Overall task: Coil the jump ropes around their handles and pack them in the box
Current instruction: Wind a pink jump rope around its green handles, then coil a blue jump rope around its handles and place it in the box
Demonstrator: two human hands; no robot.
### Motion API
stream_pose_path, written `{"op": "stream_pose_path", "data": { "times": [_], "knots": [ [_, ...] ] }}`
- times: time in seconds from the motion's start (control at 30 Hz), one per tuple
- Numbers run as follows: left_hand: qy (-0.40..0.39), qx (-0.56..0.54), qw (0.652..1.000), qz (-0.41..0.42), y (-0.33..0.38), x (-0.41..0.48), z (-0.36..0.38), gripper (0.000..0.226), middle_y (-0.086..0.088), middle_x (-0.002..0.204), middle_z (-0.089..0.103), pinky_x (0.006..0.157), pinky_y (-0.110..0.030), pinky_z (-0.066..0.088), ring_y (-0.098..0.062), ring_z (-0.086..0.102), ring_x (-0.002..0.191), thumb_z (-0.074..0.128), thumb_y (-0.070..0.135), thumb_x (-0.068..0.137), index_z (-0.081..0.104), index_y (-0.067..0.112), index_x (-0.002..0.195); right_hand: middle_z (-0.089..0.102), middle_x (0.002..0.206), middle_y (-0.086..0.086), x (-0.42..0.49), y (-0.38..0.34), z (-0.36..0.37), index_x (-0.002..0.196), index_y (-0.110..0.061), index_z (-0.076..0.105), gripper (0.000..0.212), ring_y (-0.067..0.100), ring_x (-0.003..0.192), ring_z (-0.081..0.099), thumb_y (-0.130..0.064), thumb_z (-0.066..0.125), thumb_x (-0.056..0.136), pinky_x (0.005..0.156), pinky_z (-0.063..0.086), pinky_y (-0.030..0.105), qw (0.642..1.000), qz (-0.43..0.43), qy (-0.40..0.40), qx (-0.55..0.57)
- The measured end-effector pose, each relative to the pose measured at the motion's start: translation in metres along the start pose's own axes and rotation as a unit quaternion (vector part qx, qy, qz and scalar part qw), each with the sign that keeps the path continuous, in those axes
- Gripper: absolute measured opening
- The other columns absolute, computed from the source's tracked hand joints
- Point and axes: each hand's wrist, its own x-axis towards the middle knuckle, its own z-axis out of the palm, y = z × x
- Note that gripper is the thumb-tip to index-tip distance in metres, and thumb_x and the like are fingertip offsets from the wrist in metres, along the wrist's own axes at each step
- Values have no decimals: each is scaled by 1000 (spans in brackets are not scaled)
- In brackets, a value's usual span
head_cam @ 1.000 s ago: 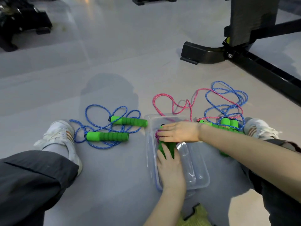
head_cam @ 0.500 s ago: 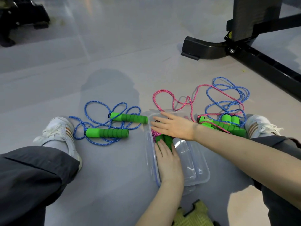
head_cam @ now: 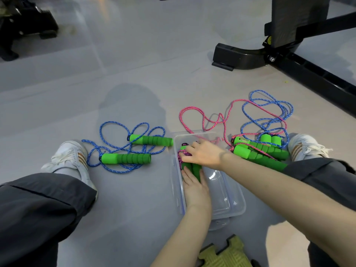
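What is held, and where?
The coiled pink jump rope in the box: right hand grips its wrapped far end, left hand presses its near end.

Bare forearms [head_cam: 269,182] run back from the left hand [head_cam: 194,187] and right hand [head_cam: 204,153]. Well left of the hands, the left trouser leg [head_cam: 38,209] is dark grey, loose and creased, above a pale sock [head_cam: 66,172] and the left shoe [head_cam: 67,158], which is white and laced with tan side stripes. Right of them, the right trouser leg [head_cam: 317,170] and right shoe [head_cam: 306,147] match.

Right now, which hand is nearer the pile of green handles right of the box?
Right. The right hand is just left of the pile; the left hand lies in the near half of the box, farther off.
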Motion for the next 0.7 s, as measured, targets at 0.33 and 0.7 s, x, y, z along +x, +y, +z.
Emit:
{"op": "stream_pose_path", "data": {
  "times": [0.33,0.7],
  "knots": [
    [127,22,991,29,-16,-15,-9,76,-35,151,10,96,-54,-36,-43,2,143,27,59,96,10,10,152,43,132,16,-5,9,1,146,-10,12,79,31,116,46,4,55,81,96,39,41,999,18,-14,38],
    [326,-128,934,72,-46,-21,-12,48,-13,117,65,109,-52,18,-28,58,116,37,38,89,68,9,111,40,131,11,-16,22,-10,148,-12,15,92,29,115,42,-25,68,74,97,34,40,998,-26,-1,56]
  ]
}}
